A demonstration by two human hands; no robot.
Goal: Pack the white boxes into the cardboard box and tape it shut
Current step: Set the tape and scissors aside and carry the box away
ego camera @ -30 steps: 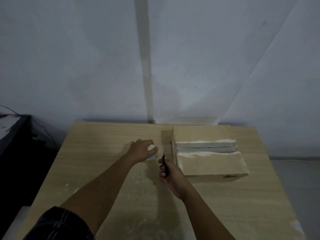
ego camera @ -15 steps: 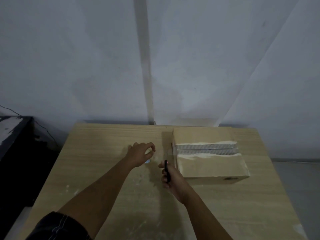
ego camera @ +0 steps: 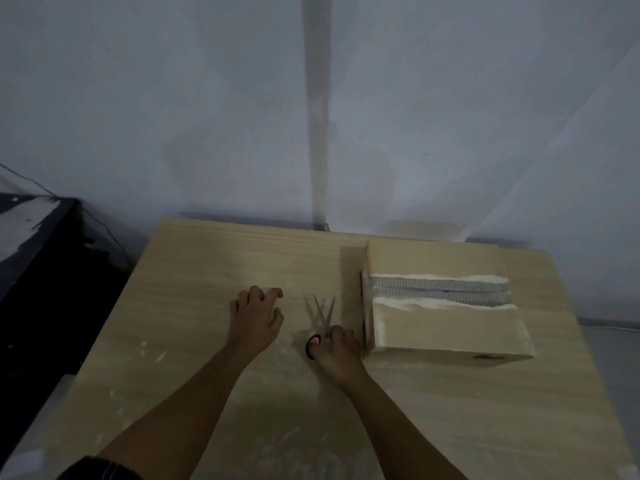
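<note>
The cardboard box (ego camera: 446, 323) stands shut on the right half of the wooden table (ego camera: 194, 271). A strip of grey tape (ego camera: 440, 292) runs across its top seam. No white boxes are in sight. My left hand (ego camera: 256, 315) is down on the table left of the box, its fingers curled over a small white tape roll (ego camera: 266, 291) that is mostly hidden. My right hand (ego camera: 336, 348) grips the black and pink handles of the scissors (ego camera: 323, 311). They lie flat on the table by the box's left side, with the blades spread and pointing away from me.
A dark bench or cabinet (ego camera: 38, 244) stands left of the table, with a cable running behind it. A pale wall rises right behind the table's far edge. White dust and scuffs mark the tabletop near me.
My right hand has brought the scissors down flat onto the table with the blades now spread. My left hand has lowered the tape roll to the tabletop and covers it.
</note>
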